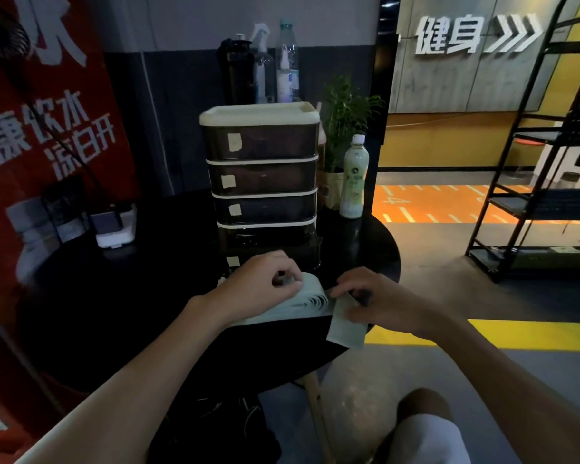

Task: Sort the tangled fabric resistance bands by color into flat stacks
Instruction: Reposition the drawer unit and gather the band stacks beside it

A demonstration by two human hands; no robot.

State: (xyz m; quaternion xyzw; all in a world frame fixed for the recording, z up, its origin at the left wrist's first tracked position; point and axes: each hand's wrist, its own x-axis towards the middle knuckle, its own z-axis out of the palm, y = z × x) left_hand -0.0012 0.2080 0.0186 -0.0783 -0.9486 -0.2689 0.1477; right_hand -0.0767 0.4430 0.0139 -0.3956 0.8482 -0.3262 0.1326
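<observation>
A stack of pale green fabric bands lies on the black round table near its front right edge. My left hand curls over the stack's top and grips the looped end. My right hand pinches one pale green band whose free end hangs over the table edge. Bands of other colours cannot be made out in the dim light.
A tall drawer unit with white trim stands right behind the stack, spray bottles on top. A drink bottle and potted plant stand at the right. A white box sits left. A black shelf rack stands on the floor.
</observation>
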